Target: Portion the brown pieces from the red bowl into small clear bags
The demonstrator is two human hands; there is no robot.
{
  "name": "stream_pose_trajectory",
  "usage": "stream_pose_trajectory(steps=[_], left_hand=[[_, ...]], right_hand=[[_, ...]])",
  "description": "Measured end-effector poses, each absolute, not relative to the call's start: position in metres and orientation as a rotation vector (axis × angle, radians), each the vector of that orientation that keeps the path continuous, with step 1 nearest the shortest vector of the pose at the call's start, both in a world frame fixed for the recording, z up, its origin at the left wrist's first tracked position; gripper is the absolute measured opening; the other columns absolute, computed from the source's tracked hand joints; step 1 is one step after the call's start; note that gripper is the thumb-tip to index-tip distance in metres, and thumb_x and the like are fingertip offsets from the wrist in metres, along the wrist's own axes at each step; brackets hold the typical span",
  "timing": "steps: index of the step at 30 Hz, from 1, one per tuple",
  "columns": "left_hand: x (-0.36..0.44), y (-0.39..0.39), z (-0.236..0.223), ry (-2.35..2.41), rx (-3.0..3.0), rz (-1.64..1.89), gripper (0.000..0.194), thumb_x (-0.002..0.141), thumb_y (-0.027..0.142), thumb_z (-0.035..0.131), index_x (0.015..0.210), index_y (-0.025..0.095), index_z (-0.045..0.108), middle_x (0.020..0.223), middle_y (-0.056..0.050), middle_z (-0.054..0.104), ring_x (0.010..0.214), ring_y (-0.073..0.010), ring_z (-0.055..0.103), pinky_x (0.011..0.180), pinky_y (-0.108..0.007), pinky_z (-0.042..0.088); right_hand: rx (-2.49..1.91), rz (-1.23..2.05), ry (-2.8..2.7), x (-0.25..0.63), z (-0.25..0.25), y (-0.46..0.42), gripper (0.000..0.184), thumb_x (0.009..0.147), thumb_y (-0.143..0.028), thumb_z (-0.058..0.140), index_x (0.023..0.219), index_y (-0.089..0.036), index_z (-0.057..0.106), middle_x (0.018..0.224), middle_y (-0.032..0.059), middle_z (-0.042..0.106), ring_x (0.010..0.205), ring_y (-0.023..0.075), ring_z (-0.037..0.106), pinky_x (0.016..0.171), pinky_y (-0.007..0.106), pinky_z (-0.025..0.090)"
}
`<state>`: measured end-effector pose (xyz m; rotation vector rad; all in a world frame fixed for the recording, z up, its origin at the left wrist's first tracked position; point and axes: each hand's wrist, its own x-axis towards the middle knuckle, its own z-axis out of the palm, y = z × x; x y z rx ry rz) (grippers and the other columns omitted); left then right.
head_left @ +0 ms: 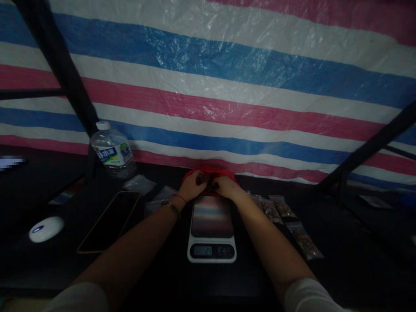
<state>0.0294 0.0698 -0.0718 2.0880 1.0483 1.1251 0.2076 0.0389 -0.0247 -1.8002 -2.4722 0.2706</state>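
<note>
Behind the scale, a red plastic bag (208, 168) lies open with dark brown pieces (212, 184) in it. My left hand (192, 184) reaches into the bag from the left, fingers curled against the pieces. From the right comes my right hand (226, 186), its fingers bent inward close to the left ones. The fingertips are partly hidden in the bag and dim. Just in front of both hands stands a white digital scale (212, 251) with a shiny metal plate (212, 219); nothing rests on its bare front part. Its display is unreadable.
To the right lie several small zip bags of brown pieces (305, 242). Clear plastic bags (139, 184), a phone (110, 221), a white mouse (46, 229) and a clear bottle (113, 151) are on the left. A striped sheet (227, 95) hangs behind the black table.
</note>
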Motion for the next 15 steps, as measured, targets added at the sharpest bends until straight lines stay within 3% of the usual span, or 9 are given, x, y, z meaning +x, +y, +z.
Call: stream_pose_trajectory(steps=[6,15], left_hand=[[0.030,0.069,-0.072,1.023,2.117,1.077,0.033,0.073,0.022,0.061,0.105,0.020,0.062,0.102,-0.003,0.071,0.094,-0.0193,0.067,0.086,-0.033,0.053],[0.032,0.069,-0.072,1.002,2.223,1.004,0.037,0.071,0.020,0.062,0.108,0.019,0.065,0.107,-0.004,0.071,0.098,-0.0209,0.066,0.092,-0.034,0.052]], right_hand=[[-1.649,0.278,-2.366,0.213,-0.030,0.046,0.023,0.071,-0.006,0.064,0.083,-0.021,0.076,0.086,0.0049,0.075,0.080,0.0198,0.068,0.074,0.025,0.047],[-1.509,0.262,-2.134,0.217,-0.018,0.048,0.020,0.077,-0.012,0.064,0.092,-0.020,0.074,0.094,0.0041,0.074,0.089,0.0185,0.066,0.082,0.027,0.047]])
